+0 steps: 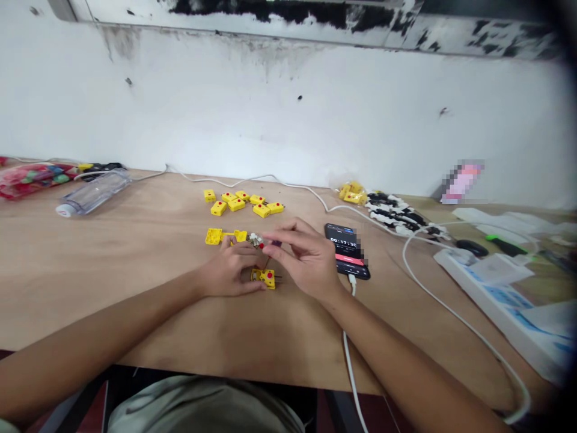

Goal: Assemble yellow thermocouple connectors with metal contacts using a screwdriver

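Note:
Low on the table in front of me lies a yellow plug (269,276) with a red dot and metal pins pointing right. My left hand (232,267) is curled beside it, its thumb and fingers steadying the plug from the left. Over the plug, my right hand (311,258) pinches a small thin tool, which looks like a screwdriver (277,243), its slim shaft slanting down towards the plug. Just beyond my left fingers are open yellow shell halves (213,236) and a small heap of white and metal parts (255,240), partly hidden by my hands.
Several closed yellow plugs (237,204) lie farther back. To my right are a phone (347,240) showing a timer, white cables, black-and-white parts (396,213), a bag of yellow pieces (353,192) and a power strip (496,300). A clear bottle (97,192) lies at left.

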{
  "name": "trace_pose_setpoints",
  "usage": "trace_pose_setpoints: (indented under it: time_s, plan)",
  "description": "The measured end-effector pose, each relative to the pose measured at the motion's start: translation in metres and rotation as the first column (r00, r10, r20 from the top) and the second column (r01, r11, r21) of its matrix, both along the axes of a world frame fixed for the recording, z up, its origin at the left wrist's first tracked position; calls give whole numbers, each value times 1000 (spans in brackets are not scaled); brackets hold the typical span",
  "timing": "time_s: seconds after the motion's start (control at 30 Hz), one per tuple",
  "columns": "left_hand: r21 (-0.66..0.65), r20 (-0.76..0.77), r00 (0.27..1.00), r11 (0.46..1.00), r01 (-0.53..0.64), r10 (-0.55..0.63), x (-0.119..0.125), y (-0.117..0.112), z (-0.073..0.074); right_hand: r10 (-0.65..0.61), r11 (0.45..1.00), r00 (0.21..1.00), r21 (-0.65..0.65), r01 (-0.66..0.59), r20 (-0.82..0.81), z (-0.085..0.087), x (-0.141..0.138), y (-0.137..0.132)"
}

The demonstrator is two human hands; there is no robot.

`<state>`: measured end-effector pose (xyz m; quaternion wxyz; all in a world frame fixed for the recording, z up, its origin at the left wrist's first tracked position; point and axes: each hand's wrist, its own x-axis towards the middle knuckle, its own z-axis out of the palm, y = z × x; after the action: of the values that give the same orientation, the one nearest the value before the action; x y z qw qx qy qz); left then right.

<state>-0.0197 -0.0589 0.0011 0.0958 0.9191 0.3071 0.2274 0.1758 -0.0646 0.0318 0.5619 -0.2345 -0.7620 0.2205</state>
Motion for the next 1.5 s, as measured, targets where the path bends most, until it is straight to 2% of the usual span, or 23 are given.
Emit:
trace_pose_setpoints:
  time_s: [0.17,0.3,0.37,0.5,0.6,0.73,0.83,1.0,1.2,1.4,1.5]
  plan:
    - [-8,-12,1000,1000,-8,8,0,0,0,97,995,995,-13,-97,14,4,0,-2]
    - [13,6,1000,1000,-3,3,0,0,0,-43,997,999,60,42,14,2,-1,-1]
    - [-2,-4,1000,1000,-11,11,0,0,2,-49,999,999,15,49,15,0,0,-1]
    - [-23,-10,1000,999,-26,26,0,-1,3,52,993,998,-105,-48,31,0,2,-2]
    - [-18,-3,1000,999,-28,28,0,-1,1,64,997,997,-37,-62,50,1,1,-3]
    - [-3,-7,999,999,-36,36,0,0,0,-38,998,999,60,37,29,2,-1,0]
    - [-23,-19,1000,999,-25,24,0,0,2,-31,998,997,54,27,70,2,1,1]
    - [-28,-14,1000,999,-26,26,1,-1,3,73,997,984,-18,-71,164,5,4,3]
    - [3,-1,1000,1000,-28,28,1,0,1,-4,995,995,103,-6,97,4,0,4]
    - [-9,-18,1000,1000,-24,24,0,0,0,68,996,992,44,-73,109,6,1,1]
    - [11,-9,999,999,-41,41,0,0,0,14,997,997,73,-19,74,6,0,1]
